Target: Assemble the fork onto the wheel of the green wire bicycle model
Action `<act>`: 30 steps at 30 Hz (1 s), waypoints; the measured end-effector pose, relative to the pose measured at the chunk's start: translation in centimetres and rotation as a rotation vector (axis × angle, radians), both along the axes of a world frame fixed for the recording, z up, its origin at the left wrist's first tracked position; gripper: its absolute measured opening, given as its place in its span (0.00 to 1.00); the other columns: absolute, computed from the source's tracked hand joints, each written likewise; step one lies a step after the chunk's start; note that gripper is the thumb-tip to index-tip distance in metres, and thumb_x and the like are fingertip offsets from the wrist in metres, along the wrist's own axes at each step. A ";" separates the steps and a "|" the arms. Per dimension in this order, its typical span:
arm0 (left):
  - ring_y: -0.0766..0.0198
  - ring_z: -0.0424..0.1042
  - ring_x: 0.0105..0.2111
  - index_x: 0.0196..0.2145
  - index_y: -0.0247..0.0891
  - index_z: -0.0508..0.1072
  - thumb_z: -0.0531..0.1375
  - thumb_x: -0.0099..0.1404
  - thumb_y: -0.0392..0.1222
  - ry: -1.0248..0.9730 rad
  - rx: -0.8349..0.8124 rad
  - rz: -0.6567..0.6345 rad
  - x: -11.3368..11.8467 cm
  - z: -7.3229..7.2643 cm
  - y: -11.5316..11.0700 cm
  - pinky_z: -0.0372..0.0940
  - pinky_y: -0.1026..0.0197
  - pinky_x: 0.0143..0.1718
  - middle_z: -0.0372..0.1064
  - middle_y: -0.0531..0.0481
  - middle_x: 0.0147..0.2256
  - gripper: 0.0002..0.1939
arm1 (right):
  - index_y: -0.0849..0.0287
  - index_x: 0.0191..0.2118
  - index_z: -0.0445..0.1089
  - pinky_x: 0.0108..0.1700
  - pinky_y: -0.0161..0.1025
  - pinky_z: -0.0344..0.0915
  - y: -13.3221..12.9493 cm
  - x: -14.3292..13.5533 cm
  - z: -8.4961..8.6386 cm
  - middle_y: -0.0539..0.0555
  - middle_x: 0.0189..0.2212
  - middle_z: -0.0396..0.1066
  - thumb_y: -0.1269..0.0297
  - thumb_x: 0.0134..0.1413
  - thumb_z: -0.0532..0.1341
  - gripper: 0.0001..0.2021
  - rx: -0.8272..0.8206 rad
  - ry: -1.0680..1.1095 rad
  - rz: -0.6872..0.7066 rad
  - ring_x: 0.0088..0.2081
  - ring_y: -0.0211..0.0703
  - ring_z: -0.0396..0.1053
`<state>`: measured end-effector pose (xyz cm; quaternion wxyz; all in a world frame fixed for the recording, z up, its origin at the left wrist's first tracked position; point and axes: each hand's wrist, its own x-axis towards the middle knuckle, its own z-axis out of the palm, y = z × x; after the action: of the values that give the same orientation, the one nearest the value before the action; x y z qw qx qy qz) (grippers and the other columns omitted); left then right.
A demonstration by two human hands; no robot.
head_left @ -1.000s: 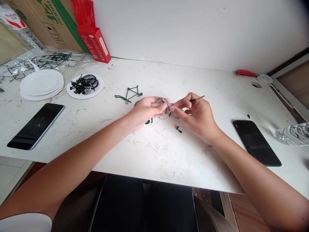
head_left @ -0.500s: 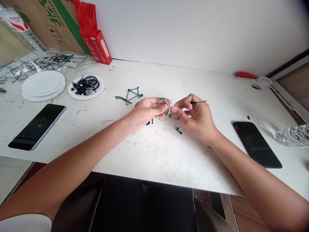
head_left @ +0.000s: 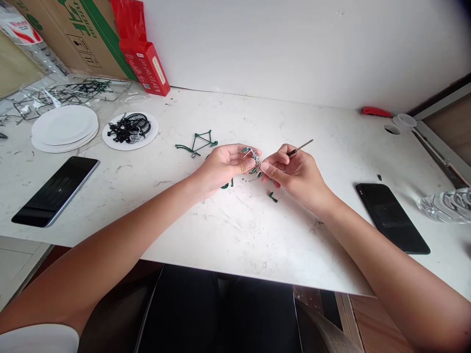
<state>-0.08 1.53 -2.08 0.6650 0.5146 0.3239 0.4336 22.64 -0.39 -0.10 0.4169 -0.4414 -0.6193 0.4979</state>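
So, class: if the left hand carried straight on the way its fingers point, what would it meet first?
The left hand points toward the right hand. It would likely meet that hand's fingertips first, just past the small metal part it pinches; depth is unclear.

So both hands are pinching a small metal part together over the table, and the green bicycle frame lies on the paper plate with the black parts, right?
Not quite. The head view shows the green bicycle frame lying on the bare table, beside the paper plate, not on it. The rest holds: the left hand and right hand pinch a small metal part together.
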 end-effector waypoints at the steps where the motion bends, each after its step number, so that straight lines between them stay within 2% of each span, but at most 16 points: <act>1: 0.59 0.80 0.48 0.49 0.36 0.86 0.76 0.71 0.40 0.000 0.000 -0.002 0.0 0.0 0.0 0.74 0.50 0.57 0.83 0.45 0.48 0.10 | 0.50 0.33 0.55 0.28 0.45 0.63 0.0 0.0 0.0 0.53 0.37 0.83 0.45 0.53 0.84 0.35 0.004 -0.003 -0.003 0.32 0.47 0.80; 6: 0.60 0.80 0.47 0.49 0.36 0.86 0.75 0.73 0.39 0.046 0.001 0.002 0.0 0.1 0.1 0.74 0.51 0.57 0.82 0.45 0.45 0.09 | 0.50 0.32 0.56 0.31 0.45 0.65 -0.2 -0.2 0.0 0.53 0.36 0.82 0.46 0.55 0.84 0.33 0.064 -0.039 -0.038 0.34 0.46 0.78; 12: 0.60 0.83 0.47 0.49 0.35 0.86 0.73 0.74 0.38 0.131 0.067 0.004 -0.2 0.6 -0.2 0.76 0.50 0.57 0.84 0.45 0.46 0.08 | 0.50 0.32 0.56 0.31 0.45 0.67 -0.3 -0.2 0.4 0.54 0.36 0.81 0.48 0.52 0.85 0.34 0.105 -0.076 -0.075 0.36 0.48 0.78; 21: 0.57 0.85 0.43 0.47 0.34 0.85 0.70 0.74 0.37 0.249 0.203 0.034 0.0 0.8 -0.3 0.77 0.50 0.55 0.84 0.44 0.40 0.06 | 0.50 0.33 0.56 0.31 0.45 0.68 0.0 0.7 0.9 0.55 0.37 0.78 0.44 0.53 0.84 0.35 0.127 -0.138 -0.010 0.41 0.53 0.80; 26: 0.55 0.84 0.46 0.48 0.37 0.85 0.69 0.76 0.41 0.274 0.332 0.035 -0.1 0.8 -0.5 0.74 0.50 0.53 0.85 0.42 0.48 0.07 | 0.50 0.33 0.56 0.29 0.45 0.68 -0.2 0.5 0.8 0.56 0.38 0.79 0.43 0.55 0.83 0.34 0.144 -0.138 0.008 0.41 0.52 0.79; 30: 0.56 0.82 0.47 0.46 0.37 0.83 0.68 0.77 0.41 0.254 0.377 0.054 0.0 0.9 -0.6 0.74 0.51 0.54 0.84 0.42 0.49 0.06 | 0.50 0.33 0.56 0.27 0.43 0.70 -0.3 0.1 0.7 0.55 0.38 0.79 0.40 0.52 0.84 0.35 0.089 -0.091 0.003 0.40 0.50 0.78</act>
<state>-0.07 0.96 -1.14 0.4993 0.6713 0.3320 0.4357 22.74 -0.65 0.64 0.4069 -0.4437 -0.6597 0.4499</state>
